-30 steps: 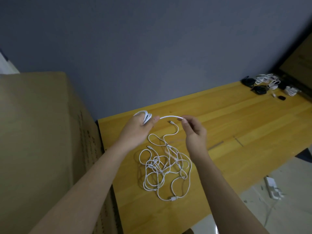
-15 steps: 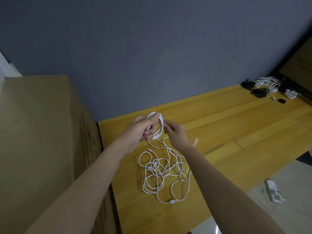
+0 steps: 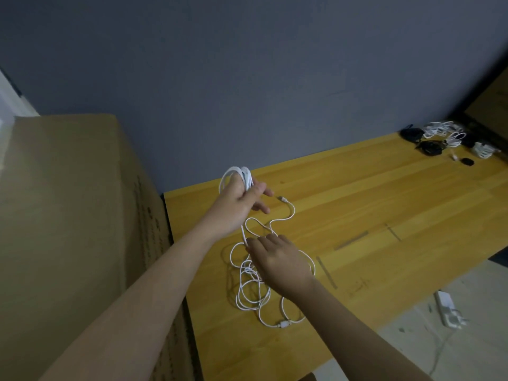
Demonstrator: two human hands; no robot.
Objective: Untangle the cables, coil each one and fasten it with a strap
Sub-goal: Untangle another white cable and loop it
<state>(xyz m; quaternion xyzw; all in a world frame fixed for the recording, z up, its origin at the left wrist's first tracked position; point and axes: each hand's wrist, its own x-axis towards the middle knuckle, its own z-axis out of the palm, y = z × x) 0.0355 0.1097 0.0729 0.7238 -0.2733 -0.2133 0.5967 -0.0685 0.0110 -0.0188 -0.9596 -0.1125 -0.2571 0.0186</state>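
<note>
A tangle of thin white cables (image 3: pixel 255 287) lies on the near left part of the wooden table (image 3: pixel 357 215). My left hand (image 3: pixel 239 202) is raised above the table and grips a small white coil (image 3: pixel 239 176) wound around its fingers. From that coil a strand runs down to my right hand (image 3: pixel 277 259), which pinches the strand low over the tangle. A loose cable end with a plug (image 3: pixel 282 199) lies just right of my left hand. Another plug (image 3: pixel 284 324) lies at the tangle's near edge.
A large cardboard box (image 3: pixel 68 229) stands against the table's left edge. Coiled white and black cables (image 3: pixel 439 138) lie at the far right corner of the table. A white power adapter (image 3: pixel 446 309) lies on the floor to the right. A grey wall is behind.
My right hand has moved from beside the left hand down to the tangle and taken hold of the strand lower down. The left hand with the coil has lifted slightly.
</note>
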